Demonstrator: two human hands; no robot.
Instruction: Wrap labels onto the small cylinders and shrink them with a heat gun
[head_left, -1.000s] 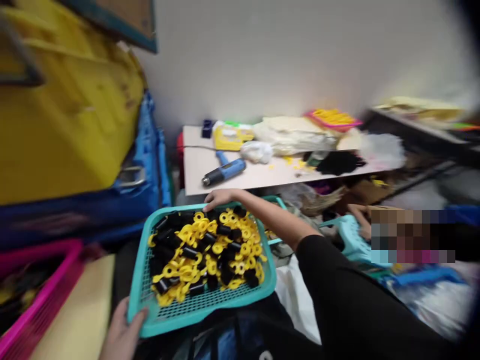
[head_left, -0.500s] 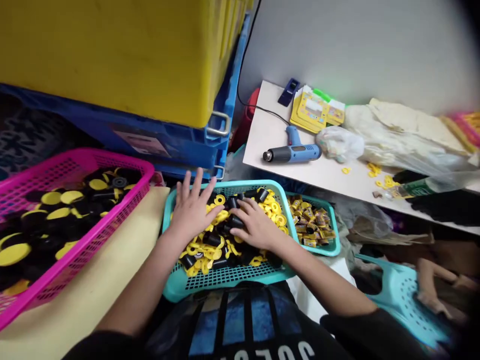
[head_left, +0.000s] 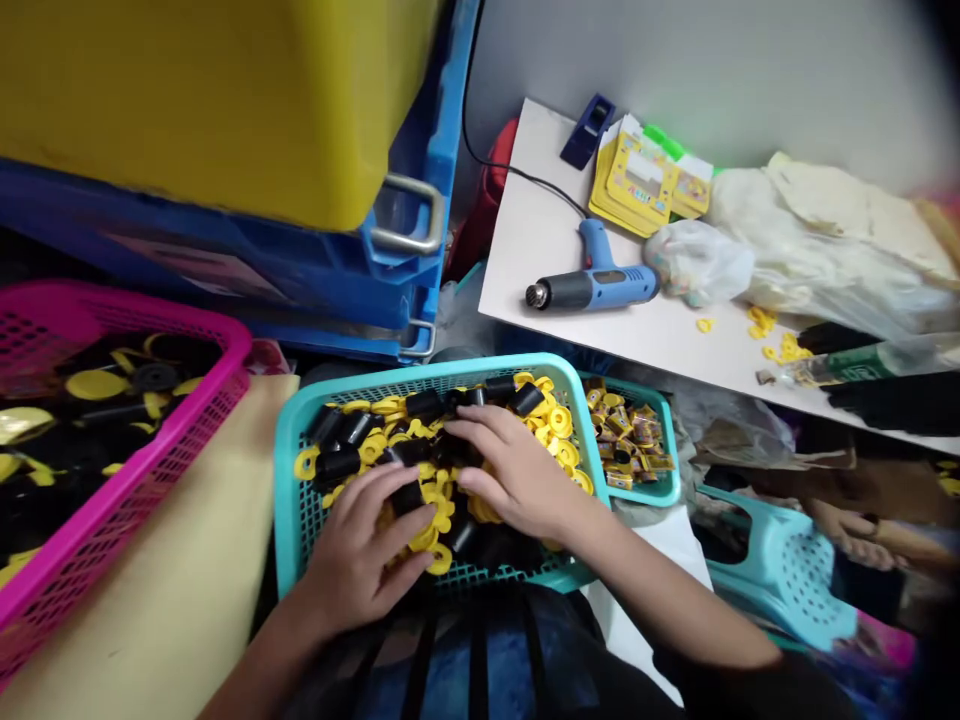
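A turquoise basket (head_left: pixel 286 480) in front of me holds many yellow ring-shaped plastic pieces (head_left: pixel 559 420) mixed with short black cylinders (head_left: pixel 337 465). Over the basket's near left part lies my left hand (head_left: pixel 364 550), its fingers apart, resting around a black cylinder without a visible grip. My right hand (head_left: pixel 517 470) reaches in from the right, fingers spread across black cylinders and yellow pieces near the middle. What lies beneath both palms is hidden.
At left stands a pink basket (head_left: pixel 180 430) of black and yellow parts. Blue crates (head_left: pixel 315 300) rise behind. A smaller turquoise basket (head_left: pixel 671 440), a heat gun (head_left: pixel 600 288) on a white table (head_left: pixel 517 230), a turquoise stool (head_left: pixel 795 570) and another person's hand (head_left: pixel 862 530) are to the right.
My left hand has moved from the basket's far left side down toward its near edge. The right hand stays near the middle. The view has shifted slightly.
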